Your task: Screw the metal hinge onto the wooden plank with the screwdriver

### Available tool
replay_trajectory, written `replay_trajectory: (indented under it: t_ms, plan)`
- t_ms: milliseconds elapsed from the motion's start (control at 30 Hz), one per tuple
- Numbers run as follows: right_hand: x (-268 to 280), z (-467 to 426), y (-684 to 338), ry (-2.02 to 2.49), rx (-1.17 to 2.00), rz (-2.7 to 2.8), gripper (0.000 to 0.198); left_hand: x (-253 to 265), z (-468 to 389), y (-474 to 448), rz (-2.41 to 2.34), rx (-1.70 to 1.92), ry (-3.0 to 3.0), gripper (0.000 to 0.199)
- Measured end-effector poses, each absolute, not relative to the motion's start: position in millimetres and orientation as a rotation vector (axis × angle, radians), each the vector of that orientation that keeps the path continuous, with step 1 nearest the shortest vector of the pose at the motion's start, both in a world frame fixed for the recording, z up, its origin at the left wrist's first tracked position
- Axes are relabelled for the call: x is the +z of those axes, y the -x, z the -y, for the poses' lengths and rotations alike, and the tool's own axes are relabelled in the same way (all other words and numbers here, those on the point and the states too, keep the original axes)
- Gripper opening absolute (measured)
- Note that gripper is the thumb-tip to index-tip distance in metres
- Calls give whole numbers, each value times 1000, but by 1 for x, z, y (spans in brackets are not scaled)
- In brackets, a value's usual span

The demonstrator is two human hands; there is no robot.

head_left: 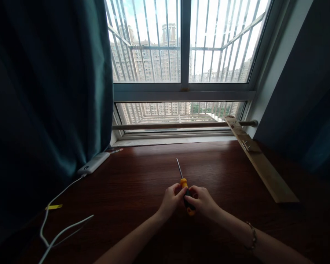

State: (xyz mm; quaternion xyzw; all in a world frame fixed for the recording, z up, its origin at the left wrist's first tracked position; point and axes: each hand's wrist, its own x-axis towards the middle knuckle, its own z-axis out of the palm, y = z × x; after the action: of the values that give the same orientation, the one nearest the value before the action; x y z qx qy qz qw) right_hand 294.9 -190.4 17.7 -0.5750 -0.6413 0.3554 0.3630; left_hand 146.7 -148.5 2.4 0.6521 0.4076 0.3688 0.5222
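A screwdriver (184, 182) with a yellow and black handle and a thin metal shaft is held between both hands, its tip pointing toward the window. My left hand (170, 200) is closed on the left side of the handle, thumb and fingers near the yellow collar. From the right, my right hand (203, 200) grips the black part of the same handle. The handle's yellow butt end sticks out below the fingers. A bracelet (253, 236) circles the right forearm.
To the right, a wooden board (266, 172) with screws or nails on it leans on a rail (167, 126) by the window. A white power bank (95, 163) with a white cable (44, 223) lies at left beside a dark curtain (96, 73). A yellow strip (54, 207) lies near the cable.
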Motion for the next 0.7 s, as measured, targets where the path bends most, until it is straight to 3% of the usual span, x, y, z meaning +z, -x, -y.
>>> replay_trajectory:
  t_ms: [133, 333, 400, 533, 700]
  plan:
    - [26, 208, -340, 1664, 643, 1707, 19, 1, 167, -151, -817, 872, -1838, 36]
    - [20, 209, -440, 2126, -63, 1680, 20, -6, 172, -145, -572, 950, -2771, 47]
    - [16, 210, -470, 2248, -191, 1663, 22, -6, 172, -146, -504, 962, -2908, 41]
    - [10, 214, -509, 2380, -257, 1605, 25, -1, 174, -148, -529, 1089, -2998, 14]
    - [2, 214, -522, 2435, -192, 1595, 29, 2, 173, -147, -553, 1096, -3018, 12]
